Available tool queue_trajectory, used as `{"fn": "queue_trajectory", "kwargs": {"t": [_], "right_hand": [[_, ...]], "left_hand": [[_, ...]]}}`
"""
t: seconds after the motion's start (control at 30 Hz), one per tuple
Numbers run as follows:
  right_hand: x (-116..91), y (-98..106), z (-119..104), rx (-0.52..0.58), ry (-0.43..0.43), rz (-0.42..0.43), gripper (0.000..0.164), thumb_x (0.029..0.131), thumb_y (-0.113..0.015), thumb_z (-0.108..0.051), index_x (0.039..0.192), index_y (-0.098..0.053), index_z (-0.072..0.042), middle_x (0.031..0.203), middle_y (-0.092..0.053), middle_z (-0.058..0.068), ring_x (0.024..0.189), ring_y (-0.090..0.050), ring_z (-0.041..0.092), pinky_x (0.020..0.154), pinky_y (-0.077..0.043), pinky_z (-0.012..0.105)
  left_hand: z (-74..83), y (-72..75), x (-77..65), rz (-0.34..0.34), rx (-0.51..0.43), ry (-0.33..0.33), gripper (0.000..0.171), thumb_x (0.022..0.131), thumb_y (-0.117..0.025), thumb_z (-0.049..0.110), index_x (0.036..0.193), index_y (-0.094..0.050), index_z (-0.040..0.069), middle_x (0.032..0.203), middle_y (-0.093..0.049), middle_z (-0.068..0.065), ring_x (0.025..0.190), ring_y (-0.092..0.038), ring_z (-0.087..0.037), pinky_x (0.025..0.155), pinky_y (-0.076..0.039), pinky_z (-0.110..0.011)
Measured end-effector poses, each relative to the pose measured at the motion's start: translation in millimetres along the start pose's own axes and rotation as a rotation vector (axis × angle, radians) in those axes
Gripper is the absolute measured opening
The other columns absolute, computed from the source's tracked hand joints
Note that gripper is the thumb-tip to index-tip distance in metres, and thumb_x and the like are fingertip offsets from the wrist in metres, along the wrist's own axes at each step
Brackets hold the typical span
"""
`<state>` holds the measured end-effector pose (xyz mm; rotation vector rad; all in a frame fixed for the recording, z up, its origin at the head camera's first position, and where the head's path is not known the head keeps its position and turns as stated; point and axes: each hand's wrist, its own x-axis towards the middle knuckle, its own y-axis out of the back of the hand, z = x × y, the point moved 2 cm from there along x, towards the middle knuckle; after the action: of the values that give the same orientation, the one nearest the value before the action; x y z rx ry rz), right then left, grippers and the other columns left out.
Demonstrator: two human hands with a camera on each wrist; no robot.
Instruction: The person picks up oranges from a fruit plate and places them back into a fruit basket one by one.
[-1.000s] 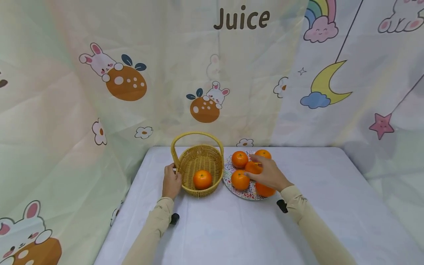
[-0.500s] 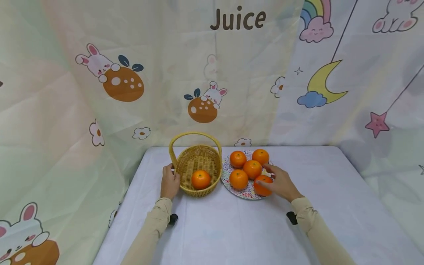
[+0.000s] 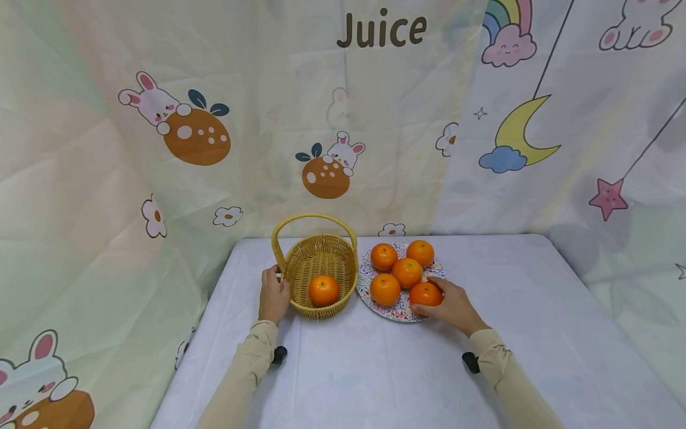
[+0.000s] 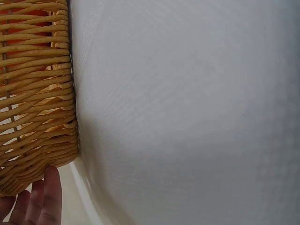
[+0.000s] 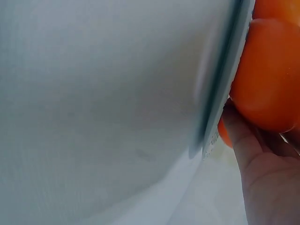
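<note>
My left hand (image 3: pixel 274 296) holds the left side of a yellow wicker basket (image 3: pixel 351 262), by the foot of its handle. In the left wrist view its fingertips (image 4: pixel 52 180) touch the woven wall. One orange (image 3: pixel 324 290) lies inside the basket. My right hand (image 3: pixel 454 307) grips the front-right orange (image 3: pixel 426 294) on the speckled plate (image 3: pixel 370 301), thumb in front and fingers behind. The right wrist view shows that orange (image 5: pixel 269 77) close up, above the plate edge. Several more oranges (image 3: pixel 385 289) share the plate.
A white cloth (image 3: pixel 370 369) covers the table. The plate stands right beside the basket. Behind them hangs a printed curtain (image 3: pixel 396 119) with cartoon rabbits and a moon. The basket's tall handle (image 3: pixel 314 215) arches above its opening.
My right hand has moved from the middle orange to the front-right one, and its fingers have come round it. My left hand stays at the basket. The view has shifted slightly.
</note>
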<state>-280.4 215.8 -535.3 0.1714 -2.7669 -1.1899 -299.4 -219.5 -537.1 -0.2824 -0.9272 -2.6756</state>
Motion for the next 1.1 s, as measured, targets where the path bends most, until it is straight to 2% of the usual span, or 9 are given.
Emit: {"fn": "queue_trajectory", "kwargs": {"t": [0.3, 0.63, 0.83, 1.1], "right_hand": [[-1.1, -1.2, -0.7, -0.017, 0.004, 0.015, 0.09, 0.071, -0.078, -0.061, 0.137, -0.052, -0.004, 0.135, -0.054, 0.021, 0.119, -0.051, 0.039, 0.095, -0.043, 0.058], [-0.1, 16.1, -14.0, -0.017, 0.035, 0.042, 0.087, 0.071, -0.08, -0.058, 0.134, -0.054, -0.003, 0.131, -0.058, 0.017, 0.114, -0.055, 0.035, 0.093, -0.046, 0.054], [-0.2, 27.9, -34.9, 0.004, 0.111, 0.05, 0.084, 0.073, -0.08, -0.055, 0.134, -0.055, -0.004, 0.129, -0.06, 0.015, 0.109, -0.059, 0.031, 0.088, -0.051, 0.05], [8.4, 34.2, -80.4, 0.015, 0.24, 0.07, 0.081, 0.072, -0.078, -0.059, 0.131, -0.057, -0.007, 0.117, -0.064, 0.009, 0.096, -0.062, 0.024, 0.077, -0.055, 0.042]], "left_hand": [[0.8, 1.1, -0.7, -0.004, -0.008, -0.013, 0.041, 0.097, -0.045, 0.005, 0.136, -0.04, -0.003, 0.124, -0.041, -0.018, 0.097, -0.052, -0.027, 0.077, -0.047, -0.04], [-0.1, -0.7, 0.4, -0.005, -0.008, 0.0, 0.041, 0.097, -0.045, 0.005, 0.137, -0.04, -0.002, 0.124, -0.04, -0.017, 0.098, -0.052, -0.027, 0.078, -0.047, -0.039], [1.1, -0.9, 0.0, -0.002, -0.001, -0.012, 0.042, 0.096, -0.044, 0.004, 0.137, -0.04, -0.004, 0.124, -0.041, -0.019, 0.1, -0.052, -0.029, 0.079, -0.047, -0.042], [-1.1, -0.3, 0.4, 0.008, -0.003, -0.009, 0.041, 0.096, -0.046, 0.004, 0.136, -0.04, -0.003, 0.122, -0.041, -0.018, 0.099, -0.053, -0.028, 0.079, -0.047, -0.041]]}}
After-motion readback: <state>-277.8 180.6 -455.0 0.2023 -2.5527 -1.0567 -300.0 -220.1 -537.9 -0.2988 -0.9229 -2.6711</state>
